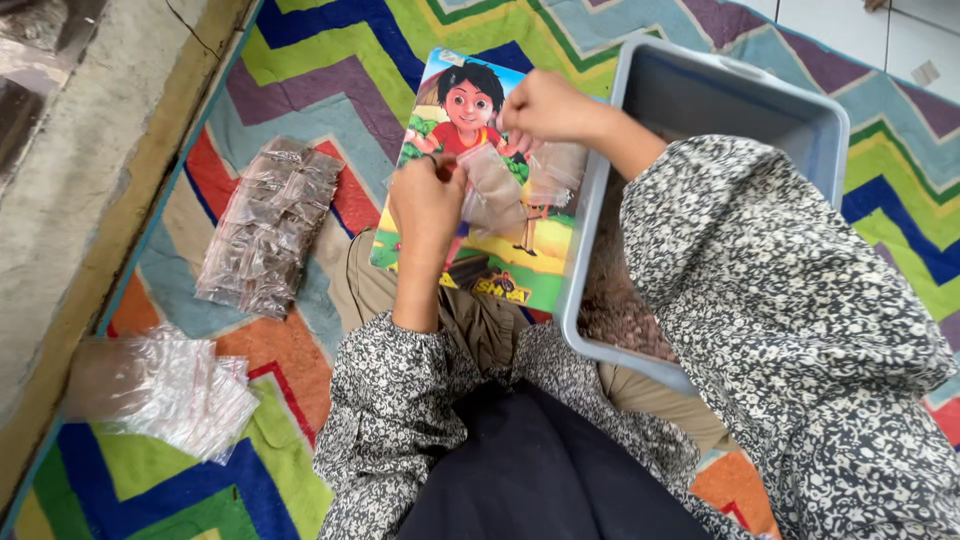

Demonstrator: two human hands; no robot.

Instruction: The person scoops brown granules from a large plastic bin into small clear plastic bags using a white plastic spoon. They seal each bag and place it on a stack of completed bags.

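Head view, looking down at my lap: my left hand (428, 205) and my right hand (545, 105) both pinch a small clear plastic bag (495, 188) of brown material, held over a colourful cartoon board (470, 250) resting on my knee. I seem to be closing its top, though my fingers hide the seal. To do this well, I should keep the bag upright and press evenly along the strip. A grey tub (735, 100) of the brown material sits by my right arm. Filled bags (268, 228) and empty bags (170, 390) lie left on the zigzag mat (330, 60).
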